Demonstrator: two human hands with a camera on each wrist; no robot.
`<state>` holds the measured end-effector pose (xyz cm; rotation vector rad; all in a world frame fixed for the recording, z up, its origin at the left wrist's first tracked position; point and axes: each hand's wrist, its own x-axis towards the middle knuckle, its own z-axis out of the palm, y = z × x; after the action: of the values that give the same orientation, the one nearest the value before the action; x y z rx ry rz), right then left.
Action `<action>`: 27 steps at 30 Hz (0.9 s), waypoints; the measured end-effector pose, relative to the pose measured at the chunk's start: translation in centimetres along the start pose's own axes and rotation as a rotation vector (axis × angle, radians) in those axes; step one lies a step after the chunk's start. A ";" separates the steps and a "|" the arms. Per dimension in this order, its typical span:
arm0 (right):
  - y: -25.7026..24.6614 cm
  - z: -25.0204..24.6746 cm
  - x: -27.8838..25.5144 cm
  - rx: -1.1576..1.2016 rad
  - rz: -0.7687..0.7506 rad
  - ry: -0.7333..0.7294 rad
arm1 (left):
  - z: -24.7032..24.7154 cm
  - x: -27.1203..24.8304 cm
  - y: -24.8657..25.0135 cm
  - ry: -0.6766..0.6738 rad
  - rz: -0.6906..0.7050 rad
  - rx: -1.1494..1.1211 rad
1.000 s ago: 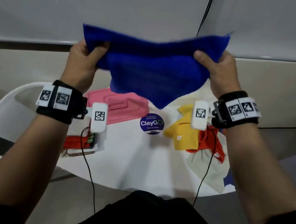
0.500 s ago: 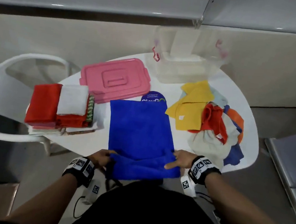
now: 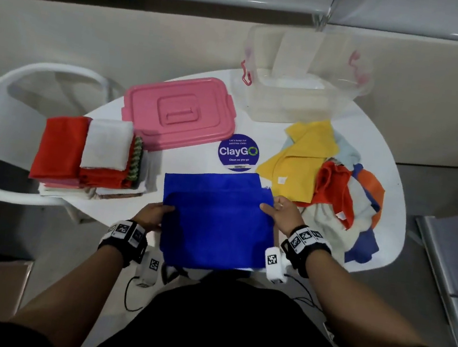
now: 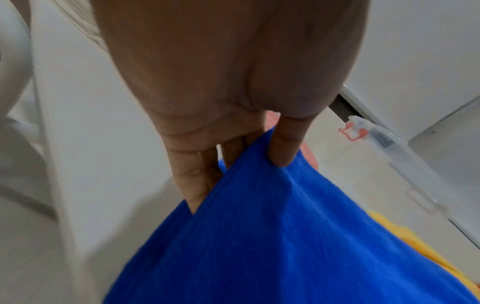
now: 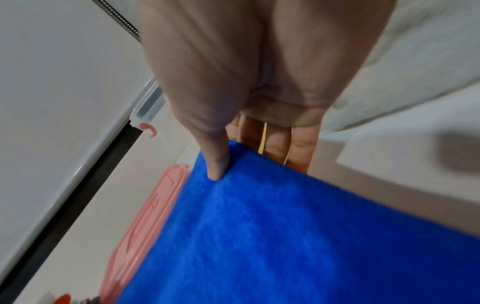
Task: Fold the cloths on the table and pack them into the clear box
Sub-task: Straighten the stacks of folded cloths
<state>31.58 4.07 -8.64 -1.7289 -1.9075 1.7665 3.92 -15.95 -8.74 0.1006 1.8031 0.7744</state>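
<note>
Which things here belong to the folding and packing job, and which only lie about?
Belong to the job:
- blue cloth, pinched by left hand and right hand
- unfolded cloth pile
- folded stack
- clear box

Just lying about:
- pink lid
- ClayGo sticker
- white chair

Bare table [image 3: 199, 127] strip runs past the ClayGo sticker [image 3: 238, 152] toward the clear box [image 3: 299, 94], I see. Pink lid [image 3: 179, 112] crowds its left, loose cloth heap [image 3: 337, 195] its right. Folded stack [image 3: 90, 155] blocks far left.
</note>
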 end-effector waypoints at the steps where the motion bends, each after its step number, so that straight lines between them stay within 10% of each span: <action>1: 0.5 0.1 1.9 0.042 -0.012 0.005 | 0.0 0.3 0.4 0.038 0.024 -0.020; 16: -4.6 4.6 6.6 -0.249 0.150 0.238 | 0.2 4.5 2.9 0.289 0.209 0.455; 27: -5.4 4.4 5.9 -0.175 0.013 0.458 | -0.2 4.6 5.0 0.271 0.271 0.212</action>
<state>22.91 6.54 -10.04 -1.9851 -1.8845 1.0975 0.47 -10.19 -9.71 0.4026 2.1563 0.8130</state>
